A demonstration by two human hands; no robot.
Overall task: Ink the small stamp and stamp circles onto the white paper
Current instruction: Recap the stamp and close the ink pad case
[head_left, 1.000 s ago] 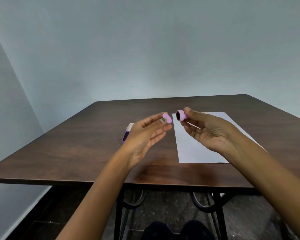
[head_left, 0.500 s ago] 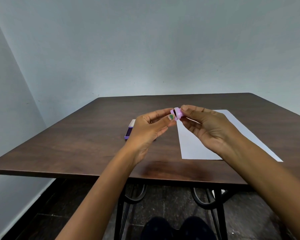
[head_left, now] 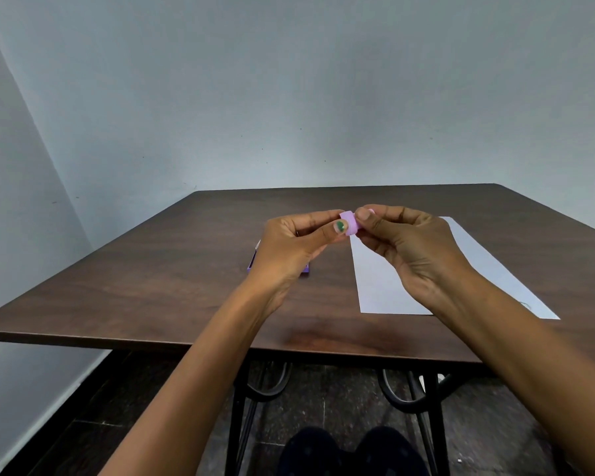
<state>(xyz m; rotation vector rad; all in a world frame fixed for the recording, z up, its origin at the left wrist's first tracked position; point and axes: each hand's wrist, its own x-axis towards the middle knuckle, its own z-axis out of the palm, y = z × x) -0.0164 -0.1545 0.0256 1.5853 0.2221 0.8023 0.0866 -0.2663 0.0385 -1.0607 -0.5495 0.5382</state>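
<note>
1. Since a second ago the two hands have come together: then the left hand [head_left: 291, 247] held a pink cap apart from the stamp [head_left: 351, 224] in the right hand [head_left: 411, 250], with a gap between them; half a second ago the gap was a thin slit; now no gap shows and the pink-purple pieces read as one short body.
2. The stamp is held in the air above the bench [head_left: 158, 286], between the two hands, roughly over the near left edge of the paper [head_left: 378, 286].
3. Its long axis lies about level, running left to right across the view, one end toward each hand. Which end carries the printing face cannot be told, as both ends are covered by fingertips.
4. The left grip is closed on the left end of the stamp, thumb with a green nail in front and forefinger above.
5. The right grip is closed on the right end, thumb in front and fingers curled behind; a bit of pink shows past the thumb.
6. The paper lies flat on the bench to the right, partly hidden by the right hand and forearm.
7. A purple ink pad [head_left: 253, 262] sits on the bench behind the left hand, mostly hidden by it, as before.
</note>
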